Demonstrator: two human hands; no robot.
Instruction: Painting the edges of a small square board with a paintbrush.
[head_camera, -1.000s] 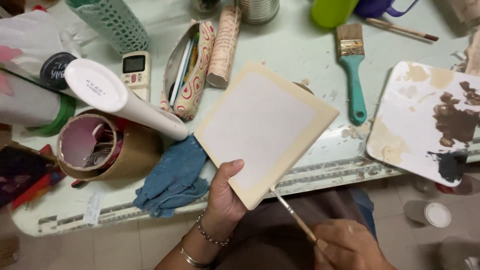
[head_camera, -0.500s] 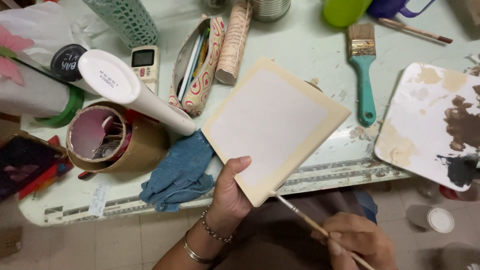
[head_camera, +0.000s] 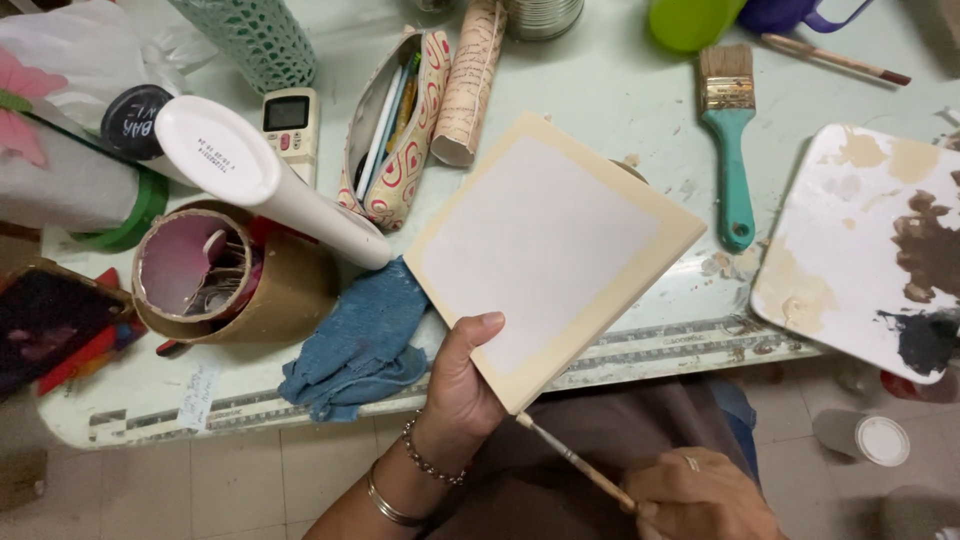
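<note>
A square cream-edged board (head_camera: 555, 255) is held tilted above the near edge of the pale green worktop (head_camera: 620, 90) by the left hand (head_camera: 465, 385). The fingers of that hand are clamped on the board's lower corner, the thumb (head_camera: 478, 328) being pressed on its white face. A thin paintbrush (head_camera: 575, 462) is gripped in the right hand (head_camera: 695, 495), just below the board; its tip is laid against the board's lower edge, and the fingers are closed round the handle. A ring is seen on that hand, and two bracelets on the left wrist.

Just left of the board a crumpled blue cloth (head_camera: 355, 345) is draped over the worktop's edge. Further left of the board a cardboard tube (head_camera: 225, 275) is lying on its side, with a white bottle (head_camera: 265, 180) resting across it. Above the board's upper left edge an open patterned pencil case (head_camera: 400, 130) and a rolled paper (head_camera: 470, 80) are found, with a small remote control (head_camera: 288, 125) beyond them. To the right of the board a flat brush with a teal handle (head_camera: 732, 150) is lying on the worktop, and further right a white palette (head_camera: 865, 250) smeared with brown, tan and black paint is placed. Above the board a green cup (head_camera: 690, 20) is partly visible.
</note>
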